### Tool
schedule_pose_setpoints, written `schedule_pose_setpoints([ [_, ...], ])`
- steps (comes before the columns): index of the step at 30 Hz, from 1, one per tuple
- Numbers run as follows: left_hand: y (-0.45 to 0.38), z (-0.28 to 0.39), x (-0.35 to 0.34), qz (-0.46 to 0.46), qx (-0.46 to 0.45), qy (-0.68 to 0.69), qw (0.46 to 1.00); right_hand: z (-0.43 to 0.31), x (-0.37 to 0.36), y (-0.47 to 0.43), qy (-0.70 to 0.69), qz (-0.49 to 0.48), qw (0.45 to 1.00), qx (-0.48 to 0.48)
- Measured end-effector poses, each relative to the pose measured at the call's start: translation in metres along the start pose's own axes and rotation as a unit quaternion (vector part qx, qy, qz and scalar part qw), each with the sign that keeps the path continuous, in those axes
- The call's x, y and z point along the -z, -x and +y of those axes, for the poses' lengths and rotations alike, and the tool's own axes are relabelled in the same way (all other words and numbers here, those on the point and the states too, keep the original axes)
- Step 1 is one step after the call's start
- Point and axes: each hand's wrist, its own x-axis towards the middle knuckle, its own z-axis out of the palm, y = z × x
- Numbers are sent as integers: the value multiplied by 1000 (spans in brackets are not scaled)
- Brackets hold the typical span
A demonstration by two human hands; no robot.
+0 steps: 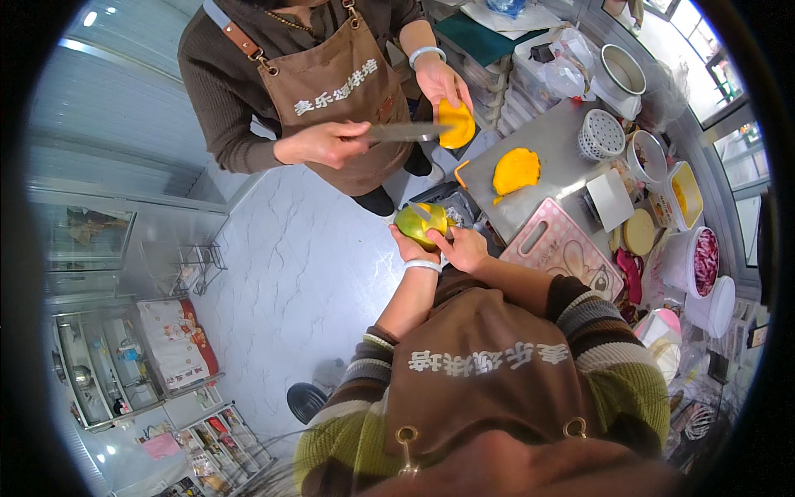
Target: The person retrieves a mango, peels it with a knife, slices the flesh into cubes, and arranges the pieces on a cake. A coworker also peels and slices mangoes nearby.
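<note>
A partly peeled mango [410, 227], green skin on one side and yellow flesh on the other, rests in my left hand [415, 247], which wears a pale bracelet at the wrist. Against its peeled end is my right hand [467, 248]; a knife blade [420, 212] lies across the fruit, its handle hidden by my fingers. Beyond, a co-worker holds a knife [404, 132] in one hand and a slab of yellow mango flesh [456, 124] in the other. Another mango piece [517, 171] lies on the steel worktop [481, 177] at the right.
A pink cutting board [562, 248] lies on the worktop's near side. Tubs, a perforated white basket [601, 134], a round cake tin [623, 69] and a tub of dark pink pieces [705, 261] line the window side. Below the mango is a lined bin [458, 208]. The co-worker stands opposite.
</note>
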Motion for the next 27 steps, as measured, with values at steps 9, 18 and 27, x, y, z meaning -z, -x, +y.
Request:
schedule_pose_setpoints([
  [9,-12,-6,10,-38,10,-21,999,-1,5,9,-4,-16,999,-52],
  [18,-5,-19,16,-11,31,-35,999,8,-6,12,-36,19,997,-69],
  [27,-1,-25,29,37,33,-53,997,19,-25,28,-91,-19,986,-140],
])
